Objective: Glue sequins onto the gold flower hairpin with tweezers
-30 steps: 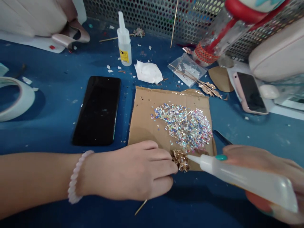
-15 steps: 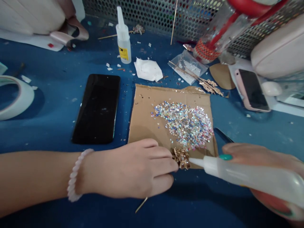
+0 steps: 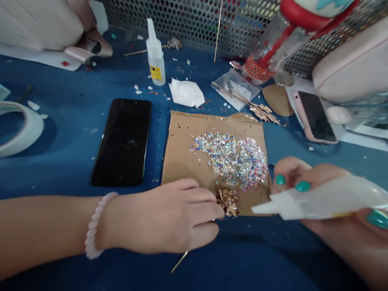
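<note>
There in the lower centre we had the left hand (image 3: 160,220) with its grip closed on the gold ornament (image 3: 231,203) at the bottom edge of the cardboard (image 3: 184,161), and at lower right the right hand (image 3: 336,232) gripping the squeeze bottle (image 3: 330,200), nozzle (image 3: 263,208) just clear! We read this as nozzle work, the next move calling for a steady left hold and fine aim.

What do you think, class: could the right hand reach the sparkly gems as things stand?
Probably yes: nothing tall stands between the right hand and the sparkly gems, though the squeeze bottle it holds would likely limit its grip.
</note>
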Demonstrator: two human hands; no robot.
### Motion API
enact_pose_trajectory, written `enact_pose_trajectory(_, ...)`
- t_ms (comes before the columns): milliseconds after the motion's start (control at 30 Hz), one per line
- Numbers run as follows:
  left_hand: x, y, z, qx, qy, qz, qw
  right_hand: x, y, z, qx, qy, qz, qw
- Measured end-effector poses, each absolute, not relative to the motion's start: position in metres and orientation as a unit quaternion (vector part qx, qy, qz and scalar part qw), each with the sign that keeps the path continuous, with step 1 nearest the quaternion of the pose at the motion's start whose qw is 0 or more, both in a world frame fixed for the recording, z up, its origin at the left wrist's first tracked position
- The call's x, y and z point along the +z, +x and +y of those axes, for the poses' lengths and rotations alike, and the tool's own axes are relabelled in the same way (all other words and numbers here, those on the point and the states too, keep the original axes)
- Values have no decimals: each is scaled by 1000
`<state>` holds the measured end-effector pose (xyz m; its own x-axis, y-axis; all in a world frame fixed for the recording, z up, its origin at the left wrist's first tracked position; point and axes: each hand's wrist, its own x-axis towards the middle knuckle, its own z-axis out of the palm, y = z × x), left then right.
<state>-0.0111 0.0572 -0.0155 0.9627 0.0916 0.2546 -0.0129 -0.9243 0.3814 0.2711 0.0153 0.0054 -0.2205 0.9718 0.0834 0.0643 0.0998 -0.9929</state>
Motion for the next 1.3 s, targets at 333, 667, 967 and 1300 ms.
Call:
enact_pose_trajectory(333, -15, -11, 57, 130, 970, 22, 203, -5, 267, 15, 578, -400, -571, 424)
enact_pose_trajectory(667, -16, -10, 58, 130, 969, 18, 209, -11, 267, 14, 568, -362, -626, 394)
enact_pose_trajectory(967, -16, -11, 57, 122, 970, 19, 209, -9, 267, 10, 541, -374, -649, 383)
enact_pose_trajectory(1300, -14, -10, 59, 113, 971, 19, 212, -4, 266, 13, 529, -370, -669, 369)
